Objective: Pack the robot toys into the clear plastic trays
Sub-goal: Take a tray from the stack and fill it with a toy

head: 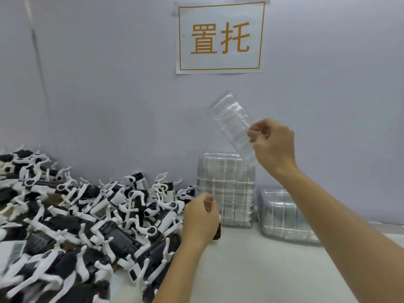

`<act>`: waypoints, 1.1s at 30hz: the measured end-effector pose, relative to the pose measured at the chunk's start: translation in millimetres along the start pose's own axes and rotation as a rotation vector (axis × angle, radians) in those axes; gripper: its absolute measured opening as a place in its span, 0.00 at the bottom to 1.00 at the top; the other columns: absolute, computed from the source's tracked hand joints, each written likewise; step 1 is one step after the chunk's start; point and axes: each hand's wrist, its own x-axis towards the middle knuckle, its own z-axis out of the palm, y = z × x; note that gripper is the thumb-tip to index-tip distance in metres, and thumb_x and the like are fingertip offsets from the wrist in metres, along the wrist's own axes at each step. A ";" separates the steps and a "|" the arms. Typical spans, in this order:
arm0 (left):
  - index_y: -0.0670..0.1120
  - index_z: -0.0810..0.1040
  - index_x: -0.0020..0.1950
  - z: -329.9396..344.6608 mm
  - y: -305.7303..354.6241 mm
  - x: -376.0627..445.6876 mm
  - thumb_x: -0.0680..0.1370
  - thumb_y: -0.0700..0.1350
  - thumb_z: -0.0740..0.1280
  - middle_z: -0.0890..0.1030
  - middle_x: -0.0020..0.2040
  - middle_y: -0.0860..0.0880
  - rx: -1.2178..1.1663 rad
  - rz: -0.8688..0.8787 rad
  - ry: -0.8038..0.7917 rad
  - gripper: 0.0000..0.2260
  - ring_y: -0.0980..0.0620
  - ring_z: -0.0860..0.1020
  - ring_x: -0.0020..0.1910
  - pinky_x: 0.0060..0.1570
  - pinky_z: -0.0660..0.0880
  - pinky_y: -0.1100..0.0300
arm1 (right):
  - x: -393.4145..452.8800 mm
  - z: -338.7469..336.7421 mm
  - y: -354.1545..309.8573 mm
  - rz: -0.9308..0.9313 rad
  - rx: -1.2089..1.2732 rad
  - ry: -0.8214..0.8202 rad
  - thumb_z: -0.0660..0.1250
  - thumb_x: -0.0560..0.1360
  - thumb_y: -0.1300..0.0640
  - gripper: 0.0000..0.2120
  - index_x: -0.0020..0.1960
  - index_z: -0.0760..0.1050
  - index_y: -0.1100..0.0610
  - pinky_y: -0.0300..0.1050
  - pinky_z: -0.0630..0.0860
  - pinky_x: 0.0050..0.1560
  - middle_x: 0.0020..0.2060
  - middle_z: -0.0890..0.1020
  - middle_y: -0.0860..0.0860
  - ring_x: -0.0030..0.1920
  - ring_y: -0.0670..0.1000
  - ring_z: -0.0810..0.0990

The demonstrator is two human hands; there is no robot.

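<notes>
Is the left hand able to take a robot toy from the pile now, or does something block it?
Probably yes. The left hand hovers at the right edge of the pile of robot toys, with nothing between them. However, its fingers curl round something dark, hard to identify.

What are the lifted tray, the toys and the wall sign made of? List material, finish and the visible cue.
Lifted tray: thin clear plastic, glossy; the wall shows through and its moulded ridges glint.
Toys: apparently hard plastic, black bodies and white limbs, mostly matte.
Wall sign: likely white paper, matte; printed orange characters and border.
</notes>
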 end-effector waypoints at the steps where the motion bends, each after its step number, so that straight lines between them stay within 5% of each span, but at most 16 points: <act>1: 0.52 0.79 0.46 -3.6 10.4 1.2 0.81 0.46 0.64 0.81 0.43 0.57 -0.117 0.026 0.059 0.06 0.61 0.79 0.43 0.42 0.73 0.70 | -10.0 -7.3 -3.0 0.029 0.089 0.030 0.70 0.76 0.63 0.09 0.39 0.78 0.51 0.39 0.78 0.39 0.32 0.82 0.45 0.34 0.45 0.82; 4: 0.56 0.77 0.52 -11.2 34.5 3.1 0.80 0.55 0.66 0.81 0.49 0.59 -0.391 0.072 0.097 0.04 0.63 0.79 0.49 0.49 0.75 0.65 | -51.4 -19.9 -2.7 0.155 0.269 0.096 0.72 0.75 0.63 0.10 0.38 0.79 0.51 0.35 0.76 0.32 0.28 0.82 0.47 0.29 0.44 0.81; 7: 0.56 0.71 0.68 -8.4 48.1 1.8 0.70 0.71 0.66 0.76 0.62 0.61 -0.583 0.009 -0.136 0.31 0.58 0.76 0.63 0.63 0.75 0.53 | -92.3 -17.3 5.4 0.307 0.376 0.052 0.73 0.75 0.61 0.07 0.40 0.79 0.54 0.39 0.76 0.31 0.29 0.83 0.49 0.28 0.48 0.81; 10: 0.50 0.69 0.72 4.9 49.8 -3.5 0.71 0.66 0.70 0.74 0.69 0.55 -0.535 0.002 -0.175 0.35 0.54 0.72 0.70 0.70 0.70 0.51 | -110.0 -12.1 11.4 0.405 0.454 -0.078 0.74 0.74 0.61 0.05 0.41 0.79 0.58 0.37 0.77 0.32 0.30 0.83 0.51 0.29 0.48 0.81; 13: 0.48 0.77 0.61 10.8 45.6 -6.3 0.71 0.59 0.71 0.84 0.56 0.49 -0.588 0.010 -0.094 0.23 0.52 0.80 0.58 0.58 0.77 0.57 | -112.4 -15.0 16.0 0.437 0.496 -0.136 0.77 0.72 0.58 0.08 0.40 0.79 0.59 0.36 0.77 0.33 0.31 0.84 0.51 0.31 0.49 0.83; 17: 0.48 0.79 0.57 8.7 44.0 -5.3 0.74 0.50 0.72 0.86 0.47 0.50 -0.631 0.000 -0.102 0.13 0.62 0.80 0.36 0.35 0.74 0.70 | -112.6 -21.6 21.1 0.478 0.549 -0.202 0.76 0.72 0.56 0.08 0.41 0.79 0.59 0.38 0.78 0.34 0.34 0.85 0.54 0.35 0.53 0.85; 21: 0.47 0.79 0.55 6.3 44.5 -5.0 0.77 0.43 0.71 0.86 0.46 0.50 -0.655 -0.008 -0.091 0.08 0.60 0.82 0.36 0.34 0.75 0.69 | -111.4 -23.9 23.5 0.496 0.568 -0.181 0.74 0.75 0.58 0.07 0.42 0.79 0.60 0.38 0.77 0.33 0.34 0.85 0.56 0.34 0.52 0.84; 26: 0.44 0.79 0.54 -20.1 39.5 4.6 0.79 0.38 0.68 0.86 0.45 0.45 -0.643 -0.037 -0.079 0.05 0.45 0.85 0.44 0.45 0.81 0.56 | -103.0 -39.3 31.1 0.523 0.570 0.023 0.70 0.77 0.61 0.07 0.41 0.76 0.60 0.38 0.76 0.30 0.29 0.81 0.52 0.29 0.48 0.81; 30: 0.47 0.79 0.55 -55.2 32.0 12.4 0.79 0.39 0.68 0.86 0.45 0.48 -0.473 0.017 -0.165 0.07 0.47 0.85 0.45 0.45 0.80 0.59 | -89.2 -67.1 46.0 0.598 0.706 0.389 0.65 0.81 0.61 0.09 0.42 0.74 0.55 0.37 0.77 0.32 0.30 0.79 0.49 0.29 0.45 0.79; 33: 0.53 0.80 0.54 -62.7 34.3 10.5 0.76 0.43 0.72 0.86 0.46 0.54 -0.177 0.109 -0.325 0.08 0.55 0.84 0.46 0.52 0.78 0.53 | -85.3 -78.3 56.5 0.667 0.792 0.507 0.63 0.83 0.59 0.09 0.43 0.71 0.52 0.40 0.75 0.39 0.33 0.77 0.48 0.32 0.46 0.79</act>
